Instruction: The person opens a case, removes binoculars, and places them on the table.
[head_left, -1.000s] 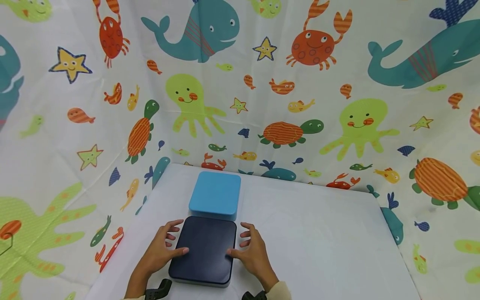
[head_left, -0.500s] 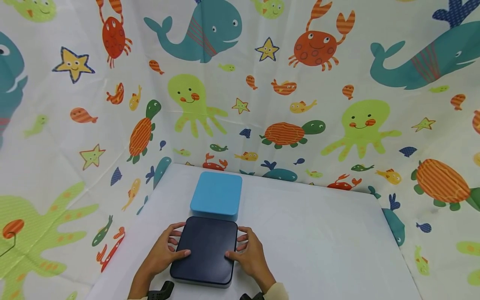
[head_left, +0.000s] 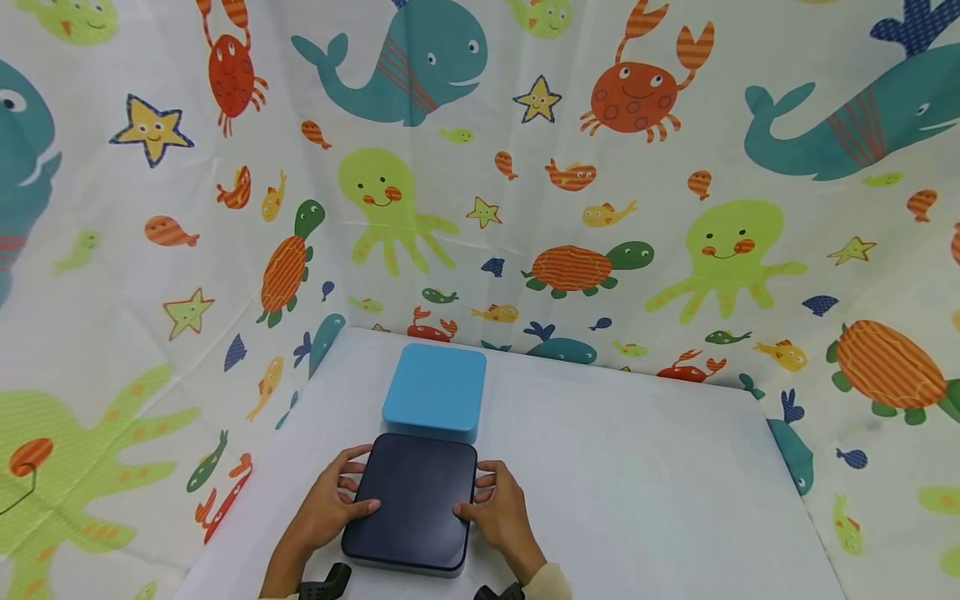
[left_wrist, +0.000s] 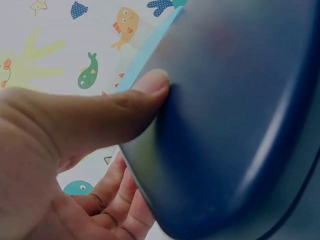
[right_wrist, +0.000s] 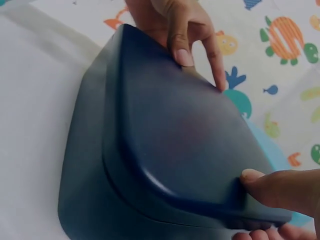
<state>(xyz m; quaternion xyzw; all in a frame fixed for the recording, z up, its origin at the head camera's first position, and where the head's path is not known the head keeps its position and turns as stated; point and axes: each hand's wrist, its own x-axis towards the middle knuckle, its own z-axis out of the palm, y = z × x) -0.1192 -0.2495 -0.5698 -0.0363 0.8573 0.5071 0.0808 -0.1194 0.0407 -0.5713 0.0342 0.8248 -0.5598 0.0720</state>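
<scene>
A cream sleeve (head_left: 551,582) shows near the bottom, and there is a black band (head_left: 324,583) on the left wrist. The right hand (head_left: 501,504) has moved in: one second ago its fingers stood a little off the side, and now they are up against it. The left hand (head_left: 326,502) has closed in a bit too. The dark blue box (head_left: 412,500) has stayed in the same place, on the near part of the white table (head_left: 637,483), between the hands. It is flat on top, with round corners, a shiny edge and a thin line running around under the lid. Both hands pinch the box from the sides, thumbs on top and bent fingers along the edges. Just behind it sits a light blue box (head_left: 435,387); I can't tell if they touch. Farthest back hangs a white cloth (head_left: 465,167) with whales, crabs and turtles.
</scene>
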